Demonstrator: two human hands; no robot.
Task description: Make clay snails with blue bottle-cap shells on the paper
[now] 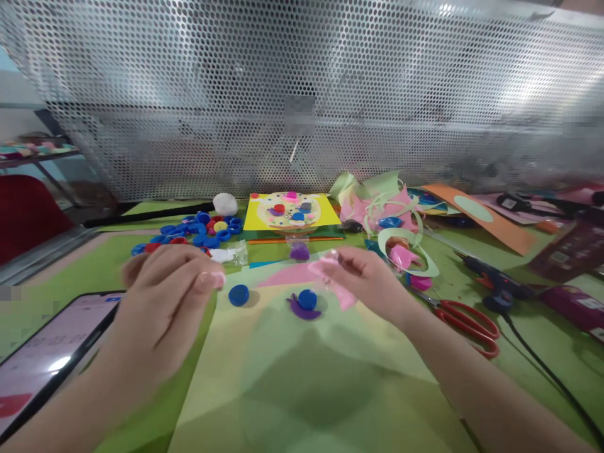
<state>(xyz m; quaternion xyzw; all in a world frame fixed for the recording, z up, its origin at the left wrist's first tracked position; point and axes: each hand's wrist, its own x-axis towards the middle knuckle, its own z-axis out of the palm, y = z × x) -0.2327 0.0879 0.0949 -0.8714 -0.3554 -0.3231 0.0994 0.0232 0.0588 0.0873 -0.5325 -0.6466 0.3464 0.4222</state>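
Note:
My left hand [163, 308] is closed in a pinch on a small pale pink piece [218, 280], perhaps modelling clay. Between the fingers of my right hand [370, 280] is a pink, shiny packet [346, 297], its contents hard to make out. Both hands hover over a pale green sheet [302, 390]. On that sheet a snail figure [304, 309] has a purple body and a blue cap for its shell. To its left lies a loose blue bottle cap [238, 295]. A purple clay packet [299, 251] rests just beyond, near a pink paper shape [283, 275].
A decorated round piece [271, 220] rests on yellow paper. Blue and red caps [201, 229] pile at back left. A phone [51, 340] lies left; red-handled scissors [469, 321] and a corded glue gun [495, 280] lie right. Perforated metal [236, 94] stands behind.

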